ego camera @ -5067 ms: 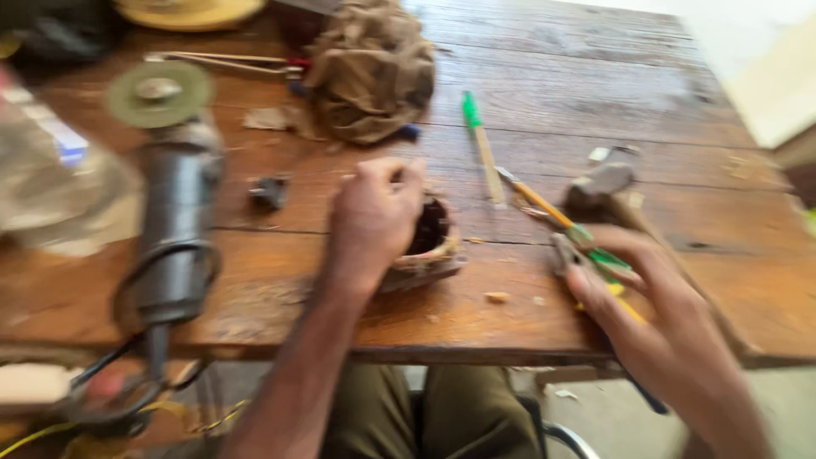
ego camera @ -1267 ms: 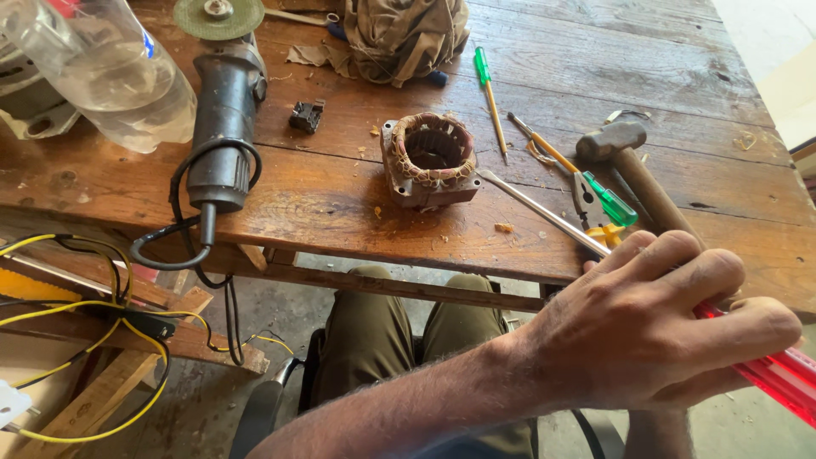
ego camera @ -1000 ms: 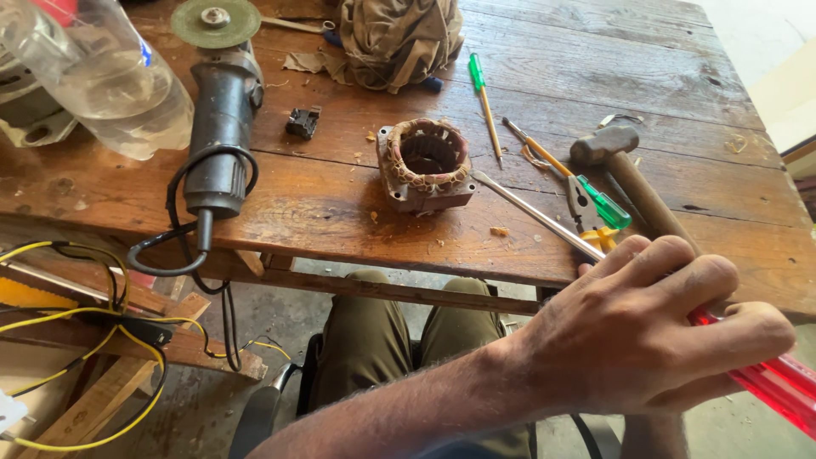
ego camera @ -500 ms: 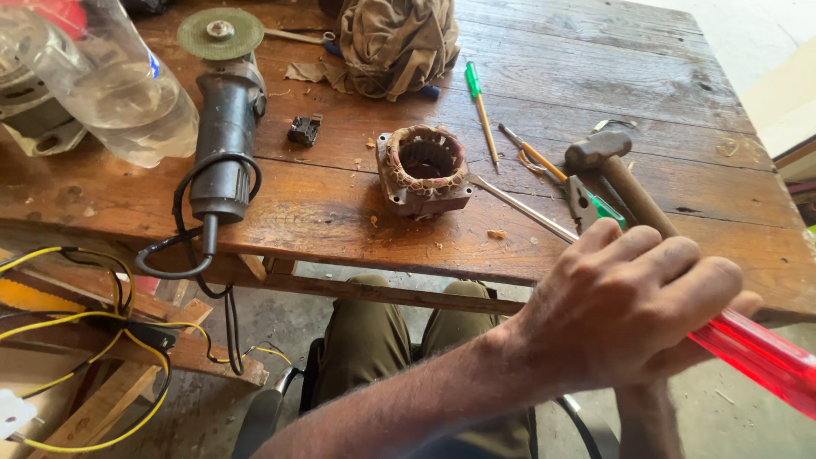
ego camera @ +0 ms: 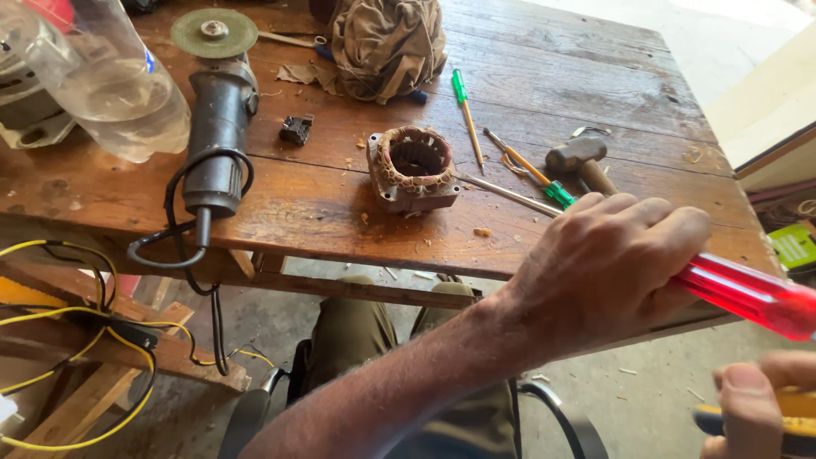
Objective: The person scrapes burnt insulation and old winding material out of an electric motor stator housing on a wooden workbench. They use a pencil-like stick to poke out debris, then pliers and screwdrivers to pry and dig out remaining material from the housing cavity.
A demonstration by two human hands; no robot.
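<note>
My left hand [ego camera: 608,272] reaches across to the right, just off the wooden table's [ego camera: 323,217] front edge, and is closed around the clear red handle of a screwdriver [ego camera: 748,297]. The handle sticks out to the right; its shaft is hidden. At the bottom right corner my right hand [ego camera: 752,408] grips a yellow and black tool handle [ego camera: 795,412], mostly cut off by the frame. A motor stator [ego camera: 415,166] with copper windings sits on the table, apart from both hands.
An angle grinder [ego camera: 219,110] with its black cord lies at the left beside a plastic bottle [ego camera: 110,81]. A cloth bundle [ego camera: 387,42], a green screwdriver [ego camera: 463,102], a hammer [ego camera: 578,157] and a small black part [ego camera: 296,129] lie around the stator. Yellow wires [ego camera: 76,340] run below the table.
My left hand has lifted the red-handled screwdriver slightly up and left. My right hand with the yellow handle has come into view at the bottom right.
</note>
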